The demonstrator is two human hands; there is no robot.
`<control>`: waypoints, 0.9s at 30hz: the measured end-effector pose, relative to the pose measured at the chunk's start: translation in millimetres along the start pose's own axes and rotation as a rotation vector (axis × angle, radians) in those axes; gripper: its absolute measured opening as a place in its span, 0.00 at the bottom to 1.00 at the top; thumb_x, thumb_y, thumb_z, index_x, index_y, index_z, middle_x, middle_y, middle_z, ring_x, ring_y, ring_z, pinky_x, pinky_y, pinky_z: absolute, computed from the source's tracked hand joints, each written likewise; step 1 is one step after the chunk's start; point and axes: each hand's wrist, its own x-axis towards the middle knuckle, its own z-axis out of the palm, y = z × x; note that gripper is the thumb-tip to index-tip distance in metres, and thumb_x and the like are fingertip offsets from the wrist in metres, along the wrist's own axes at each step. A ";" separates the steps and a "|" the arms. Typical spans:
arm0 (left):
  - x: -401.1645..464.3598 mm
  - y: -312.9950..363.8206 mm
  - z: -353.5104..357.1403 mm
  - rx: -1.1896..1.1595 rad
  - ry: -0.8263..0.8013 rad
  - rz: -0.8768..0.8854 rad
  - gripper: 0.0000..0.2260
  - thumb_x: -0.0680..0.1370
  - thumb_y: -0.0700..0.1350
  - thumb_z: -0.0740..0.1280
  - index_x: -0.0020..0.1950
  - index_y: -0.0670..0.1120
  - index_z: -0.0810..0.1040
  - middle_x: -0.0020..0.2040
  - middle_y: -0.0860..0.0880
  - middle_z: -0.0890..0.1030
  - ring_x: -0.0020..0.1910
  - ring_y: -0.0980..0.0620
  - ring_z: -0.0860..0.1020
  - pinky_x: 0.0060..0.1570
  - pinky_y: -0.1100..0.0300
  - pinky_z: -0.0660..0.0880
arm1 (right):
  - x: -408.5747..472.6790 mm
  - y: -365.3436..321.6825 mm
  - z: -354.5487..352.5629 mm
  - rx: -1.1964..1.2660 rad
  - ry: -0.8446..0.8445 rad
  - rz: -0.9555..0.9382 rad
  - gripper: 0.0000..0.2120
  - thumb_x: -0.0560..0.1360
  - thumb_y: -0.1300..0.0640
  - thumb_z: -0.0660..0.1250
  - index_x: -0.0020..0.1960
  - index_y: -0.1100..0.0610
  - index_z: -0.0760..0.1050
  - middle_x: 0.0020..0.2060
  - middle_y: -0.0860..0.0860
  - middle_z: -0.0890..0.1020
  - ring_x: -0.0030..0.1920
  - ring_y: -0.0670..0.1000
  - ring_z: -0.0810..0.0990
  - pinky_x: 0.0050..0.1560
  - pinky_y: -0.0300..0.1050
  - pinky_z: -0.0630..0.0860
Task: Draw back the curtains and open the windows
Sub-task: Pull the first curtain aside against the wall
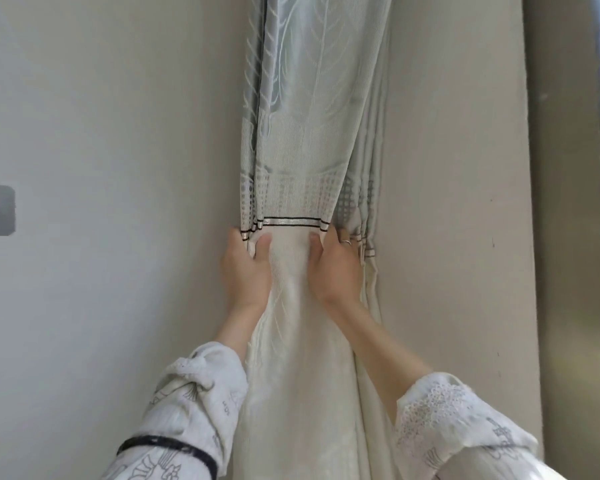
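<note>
Cream curtain [309, 133] bunched, both hands gripping.

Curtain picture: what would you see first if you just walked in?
First, the pale curtain bunched into a column in the middle, in the corner of the wall. Just below its dark double stripe, the left hand and right hand squeeze it from both sides. A ring shines on the right hand.

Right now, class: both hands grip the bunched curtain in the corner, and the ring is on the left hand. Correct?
Not quite. The head view shows the ring on the right hand, not the left hand. Both do grip the bunched curtain in the corner.
</note>
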 end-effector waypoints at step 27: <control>-259.5 126.9 -128.9 0.390 -0.602 -0.362 0.21 0.73 0.57 0.65 0.54 0.40 0.69 0.53 0.36 0.79 0.53 0.35 0.77 0.47 0.51 0.72 | -238.3 22.2 -249.6 -0.069 -0.345 0.010 0.31 0.77 0.63 0.56 0.75 0.63 0.46 0.74 0.58 0.60 0.72 0.56 0.61 0.68 0.50 0.64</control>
